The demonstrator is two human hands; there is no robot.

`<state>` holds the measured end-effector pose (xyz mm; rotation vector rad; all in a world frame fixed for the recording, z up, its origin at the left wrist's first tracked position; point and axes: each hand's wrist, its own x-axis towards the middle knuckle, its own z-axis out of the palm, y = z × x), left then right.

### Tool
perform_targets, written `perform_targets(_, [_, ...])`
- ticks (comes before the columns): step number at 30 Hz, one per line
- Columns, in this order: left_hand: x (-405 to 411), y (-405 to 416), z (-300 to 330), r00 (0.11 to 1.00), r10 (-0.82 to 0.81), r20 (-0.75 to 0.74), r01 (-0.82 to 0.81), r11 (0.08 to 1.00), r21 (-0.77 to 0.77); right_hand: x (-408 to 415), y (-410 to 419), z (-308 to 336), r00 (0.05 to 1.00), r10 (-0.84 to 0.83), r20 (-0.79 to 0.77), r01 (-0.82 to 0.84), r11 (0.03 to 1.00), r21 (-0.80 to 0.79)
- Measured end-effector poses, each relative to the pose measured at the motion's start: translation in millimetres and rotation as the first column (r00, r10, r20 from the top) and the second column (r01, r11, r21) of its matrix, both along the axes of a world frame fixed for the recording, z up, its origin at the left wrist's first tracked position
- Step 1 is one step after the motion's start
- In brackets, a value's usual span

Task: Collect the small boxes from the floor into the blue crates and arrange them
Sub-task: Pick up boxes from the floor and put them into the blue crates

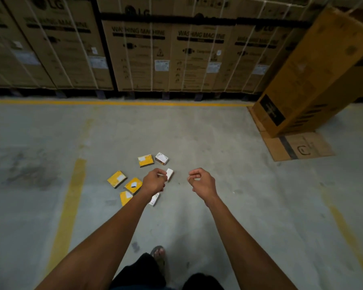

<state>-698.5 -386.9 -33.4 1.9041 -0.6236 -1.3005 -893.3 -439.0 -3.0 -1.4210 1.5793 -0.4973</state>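
so both hands are empty, fingers loosely curled: left hand (154, 181) over the pile, right hand (201, 181) off at 3 o'clock. small boxes (146, 160) lie scattered on the floor (218, 143) under the left hand. no blue crates in view. i'd crouch first, then grab the white box (169, 174) at 1 o'clock of the left hand, stacking flat ones as i go.

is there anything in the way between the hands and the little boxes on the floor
Nothing visible. Both the left hand and right hand hang over bare floor, with the yellow boxes and white boxes scattered openly beneath. No blue crate is in view.
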Motion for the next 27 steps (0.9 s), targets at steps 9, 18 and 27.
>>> perform_targets(9, [15.5, -55.5, -20.7, 0.971, 0.066, 0.229, -0.079, 0.996, 0.049, 19.0, -98.1, -11.3, 0.965, 0.261, -0.003, -0.261, 0.965, -0.01])
perform_targets(18, [-19.4, -124.1, -24.0, 0.863, 0.12, 0.491, -0.156, 0.987, 0.032, 10.1, -238.5, -53.5, 0.849, 0.524, -0.075, -0.529, 0.839, -0.126])
perform_targets(27, [-16.0, -173.4, -79.8, 0.8, 0.178, 0.574, -0.224, 0.975, 0.009, 38.8, -308.0, -120.2, 0.668, 0.723, -0.178, -0.744, 0.652, -0.146])
